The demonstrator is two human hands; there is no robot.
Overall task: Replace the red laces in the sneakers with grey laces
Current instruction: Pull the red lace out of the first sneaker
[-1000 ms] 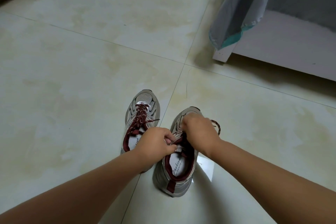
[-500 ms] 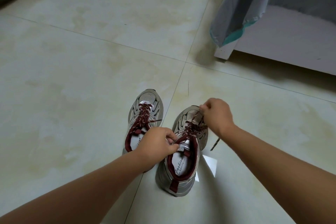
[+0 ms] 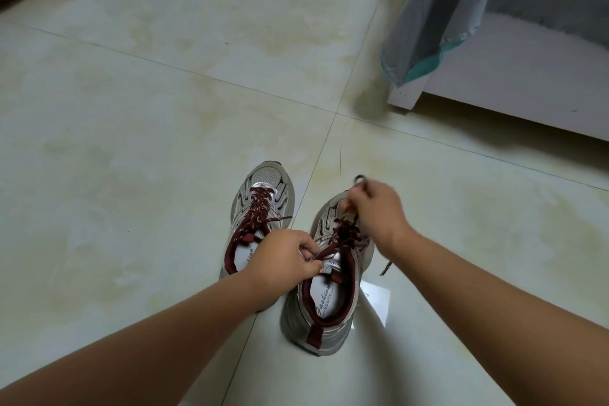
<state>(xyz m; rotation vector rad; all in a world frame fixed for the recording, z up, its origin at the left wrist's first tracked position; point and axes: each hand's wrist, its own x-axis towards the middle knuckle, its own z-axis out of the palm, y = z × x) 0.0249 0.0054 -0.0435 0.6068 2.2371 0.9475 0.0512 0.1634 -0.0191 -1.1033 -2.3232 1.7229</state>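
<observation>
Pale tiled floor (image 3: pixel 138 148), grout lines crossing just beyond the shoes. Beyond and right of the right shoe, white furniture (image 3: pixel 514 89) with a grey cloth (image 3: pixel 438 3), teal-edged, hanging over its corner.

Right shoe (image 3: pixel 324 300), silver-grey with dark red lining, upright on the floor with heel nearest the camera; insole print reading "Fashion Sports"; small tongue label too blurred to read. Just left of it and a little further out, left shoe (image 3: pixel 260 208), same make, fully laced.

Left hand (image 3: pixel 283 260) at the right shoe's collar, fingers curled, pinching the tongue edge. Right hand (image 3: pixel 379 208) over the right shoe's toe end, fingers closed on the red lace (image 3: pixel 346 231), pulling a loop up. Loose lace end trailing on the floor right of the shoe.
</observation>
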